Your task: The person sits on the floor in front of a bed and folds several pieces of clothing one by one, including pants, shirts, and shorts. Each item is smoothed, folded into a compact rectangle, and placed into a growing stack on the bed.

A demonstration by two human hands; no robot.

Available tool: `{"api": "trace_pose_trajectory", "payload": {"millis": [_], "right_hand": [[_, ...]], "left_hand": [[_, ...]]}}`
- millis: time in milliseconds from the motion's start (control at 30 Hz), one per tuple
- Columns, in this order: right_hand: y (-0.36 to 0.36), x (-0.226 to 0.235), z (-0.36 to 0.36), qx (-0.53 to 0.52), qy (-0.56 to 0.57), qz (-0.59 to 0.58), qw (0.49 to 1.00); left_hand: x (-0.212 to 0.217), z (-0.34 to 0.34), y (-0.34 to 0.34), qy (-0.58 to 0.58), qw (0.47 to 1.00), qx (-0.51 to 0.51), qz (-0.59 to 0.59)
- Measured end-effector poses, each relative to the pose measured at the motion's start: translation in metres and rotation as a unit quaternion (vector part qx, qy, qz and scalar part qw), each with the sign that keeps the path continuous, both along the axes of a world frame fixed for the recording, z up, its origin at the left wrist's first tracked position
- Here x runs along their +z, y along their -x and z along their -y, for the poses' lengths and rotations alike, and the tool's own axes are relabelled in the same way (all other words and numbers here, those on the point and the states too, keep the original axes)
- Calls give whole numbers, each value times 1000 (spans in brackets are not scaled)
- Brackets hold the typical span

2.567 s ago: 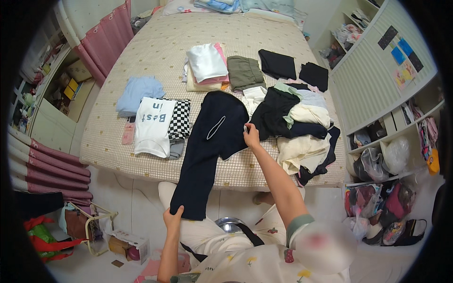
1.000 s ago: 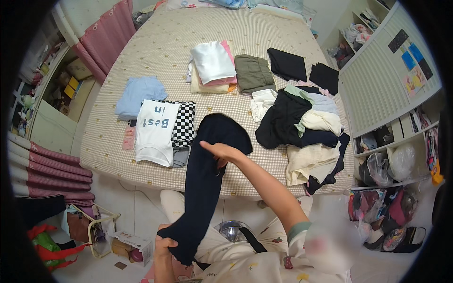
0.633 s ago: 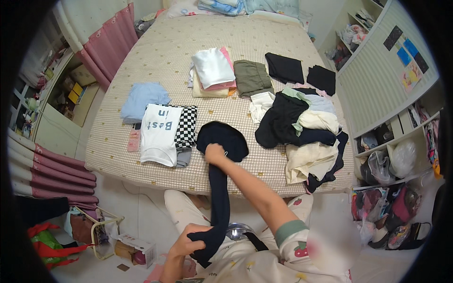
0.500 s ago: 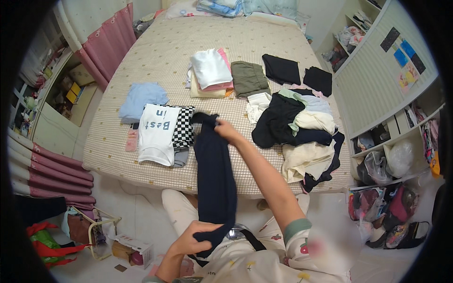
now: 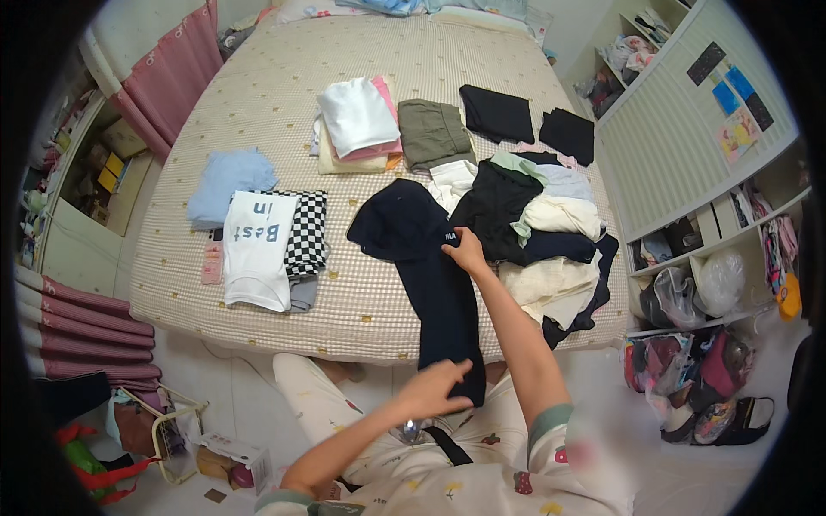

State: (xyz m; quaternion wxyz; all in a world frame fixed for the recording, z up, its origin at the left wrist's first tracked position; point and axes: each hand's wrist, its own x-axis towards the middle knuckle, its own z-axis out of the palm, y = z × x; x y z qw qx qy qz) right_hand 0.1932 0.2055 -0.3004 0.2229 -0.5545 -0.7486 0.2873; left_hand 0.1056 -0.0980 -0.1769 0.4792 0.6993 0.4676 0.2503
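A pair of dark navy trousers (image 5: 443, 310) lies across the front edge of the bed, its lower end hanging over my lap. My right hand (image 5: 465, 251) pinches the trousers at the waistband, by a small white print. Over the hanging end is my left hand (image 5: 437, 387), its fingers apart and not wrapped round the cloth. To the right of the waistband lies a loose heap with a black garment (image 5: 495, 211), a cream garment (image 5: 546, 279) and other clothes.
Left on the checked bedspread (image 5: 258, 112) are a folded white printed shirt (image 5: 258, 249), checkered cloth (image 5: 305, 232) and a light blue garment (image 5: 228, 185). Farther back lie a white-topped stack (image 5: 357, 120), olive shorts (image 5: 434, 133) and folded black clothes (image 5: 497, 113). Shelves (image 5: 688, 267) stand at right.
The trousers' top has moved right and now lies spread on the bed, with my right hand moving along. My left hand has moved right and up, and its fingers have opened from the cloth.
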Motion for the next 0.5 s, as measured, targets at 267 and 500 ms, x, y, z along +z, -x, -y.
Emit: {"api": "trace_pose_trajectory", "payload": {"millis": [267, 500], "right_hand": [[27, 15, 1, -53, -90, -33, 994], [52, -8, -65, -243, 424, -365, 793]], "left_hand": [[-83, -130, 154, -146, 885, 354, -266], [-93, -194, 191, -319, 839, 186, -398]]}}
